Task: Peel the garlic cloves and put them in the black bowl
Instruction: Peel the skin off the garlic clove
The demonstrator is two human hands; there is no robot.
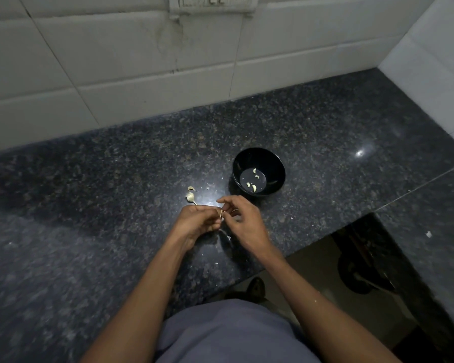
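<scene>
Hands: left hand (197, 220), right hand (243, 218) pinch papery garlic clove (221, 214); round glossy black bowl (258, 171) near.

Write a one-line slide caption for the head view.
Both hands peel a garlic clove beside the black bowl.

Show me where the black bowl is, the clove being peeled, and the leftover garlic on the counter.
black bowl (275, 163): head view, inner wall at far right.
clove being peeled (221, 213): head view, its exposed part between the fingertips.
leftover garlic (190, 197): head view, middle of the pale piece.
</scene>
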